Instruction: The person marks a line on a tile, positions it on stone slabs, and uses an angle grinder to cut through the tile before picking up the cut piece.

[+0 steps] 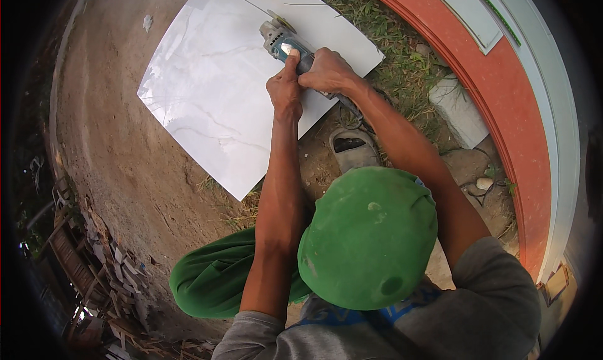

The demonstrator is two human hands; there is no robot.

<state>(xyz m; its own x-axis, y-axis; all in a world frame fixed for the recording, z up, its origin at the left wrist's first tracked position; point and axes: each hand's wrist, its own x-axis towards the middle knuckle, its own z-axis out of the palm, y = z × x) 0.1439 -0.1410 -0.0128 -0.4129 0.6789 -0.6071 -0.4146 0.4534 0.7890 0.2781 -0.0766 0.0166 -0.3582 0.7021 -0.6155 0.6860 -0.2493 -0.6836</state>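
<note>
A teal angle grinder with a grey head is held over a large white marbled tile. Its thin disc sits at the far end of a dark straight line running to the tile's far edge; whether the disc is spinning or touching the tile I cannot tell. My left hand grips the grinder's body from the left, thumb laid along the top. Wrapped around the rear of the body is my right hand. A dark cord trails from the tool's back end toward my foot.
My sandalled foot is just beside the tile's near edge. To the right lie grass, a pale concrete block and a curved-looking red ledge. Bare dirt stretches left, with scrap wood piled at the lower left.
</note>
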